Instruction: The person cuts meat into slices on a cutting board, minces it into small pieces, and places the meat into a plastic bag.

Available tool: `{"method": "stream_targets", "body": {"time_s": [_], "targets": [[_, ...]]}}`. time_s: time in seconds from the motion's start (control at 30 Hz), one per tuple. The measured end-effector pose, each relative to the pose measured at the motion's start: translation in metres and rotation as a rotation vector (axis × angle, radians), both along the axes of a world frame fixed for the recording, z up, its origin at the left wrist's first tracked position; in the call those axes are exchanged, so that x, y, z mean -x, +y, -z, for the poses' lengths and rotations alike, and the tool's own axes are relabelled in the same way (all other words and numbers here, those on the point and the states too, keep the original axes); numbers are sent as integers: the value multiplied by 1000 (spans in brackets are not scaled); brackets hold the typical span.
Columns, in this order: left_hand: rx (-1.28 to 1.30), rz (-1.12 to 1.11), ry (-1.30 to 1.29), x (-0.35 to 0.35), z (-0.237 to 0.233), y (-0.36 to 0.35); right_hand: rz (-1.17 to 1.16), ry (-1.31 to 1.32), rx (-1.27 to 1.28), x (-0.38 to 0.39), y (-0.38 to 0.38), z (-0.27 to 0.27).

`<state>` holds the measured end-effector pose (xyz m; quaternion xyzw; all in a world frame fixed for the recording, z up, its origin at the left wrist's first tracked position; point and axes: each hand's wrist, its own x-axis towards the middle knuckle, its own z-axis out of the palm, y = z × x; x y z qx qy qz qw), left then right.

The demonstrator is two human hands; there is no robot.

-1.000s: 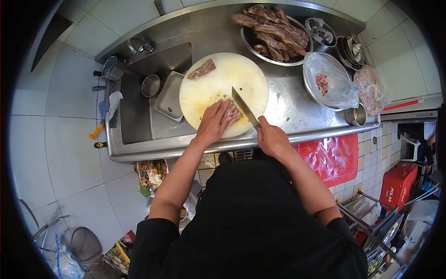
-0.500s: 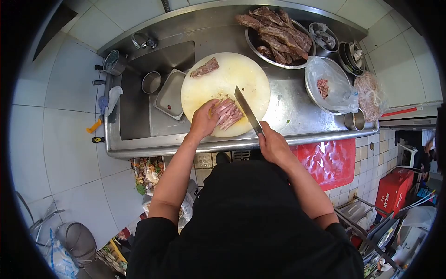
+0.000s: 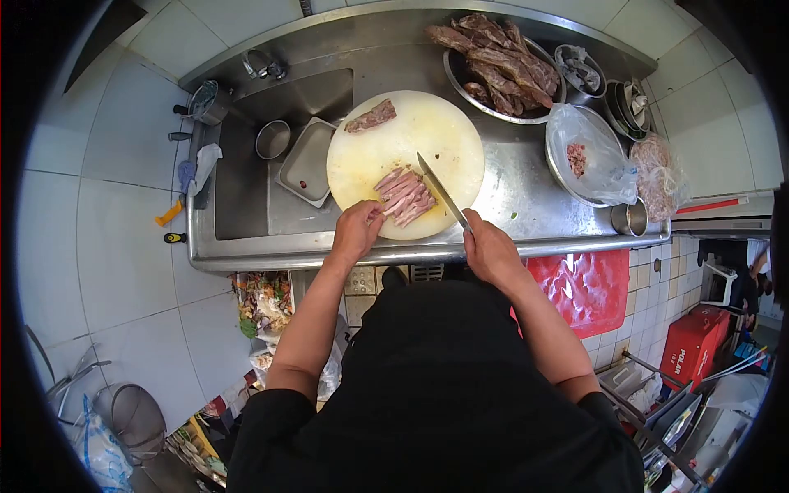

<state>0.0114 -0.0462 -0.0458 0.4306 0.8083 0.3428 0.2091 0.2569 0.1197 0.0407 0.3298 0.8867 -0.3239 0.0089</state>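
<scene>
A round, pale cutting board lies on the steel counter. On its lower part is a bunch of sliced meat strips, laid side by side. My left hand is at the board's lower left edge, its fingers pinched together beside the strips' lower left ends; whatever is between the fingertips is too small to make out. My right hand grips the handle of a knife. Its blade points up and left across the board, just right of the strips. A larger piece of meat rests near the board's upper left edge.
Large meat pieces fill a steel bowl at the back right. A plastic-lined bowl holds a little chopped meat, with a small metal cup nearby. Left of the board are a rectangular tray, a metal pot and the sink.
My left hand has come off the meat strips, moving down and left, and its fingers have drawn together. The knife stays beside the strips in my right hand. The view has shifted slightly.
</scene>
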Motion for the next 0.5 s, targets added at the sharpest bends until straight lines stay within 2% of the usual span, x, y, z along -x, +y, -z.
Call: {"method": "stream_targets", "body": {"time_s": [0.07, 0.17, 0.3, 0.37, 0.5], "targets": [[-75, -58, 24, -5, 0, 4, -8, -20, -4, 0, 0, -1], [-52, -82, -16, -9, -3, 11, -15, -8, -3, -1, 0, 2], [-50, -44, 36, -9, -7, 18, -12, -18, 16, -1, 0, 1], [-101, -224, 24, -6, -13, 22, -16, -3, 10, -3, -1, 3], [-65, -273, 112, 15, 4, 39, -6, -37, 0, -3, -4, -2]]}}
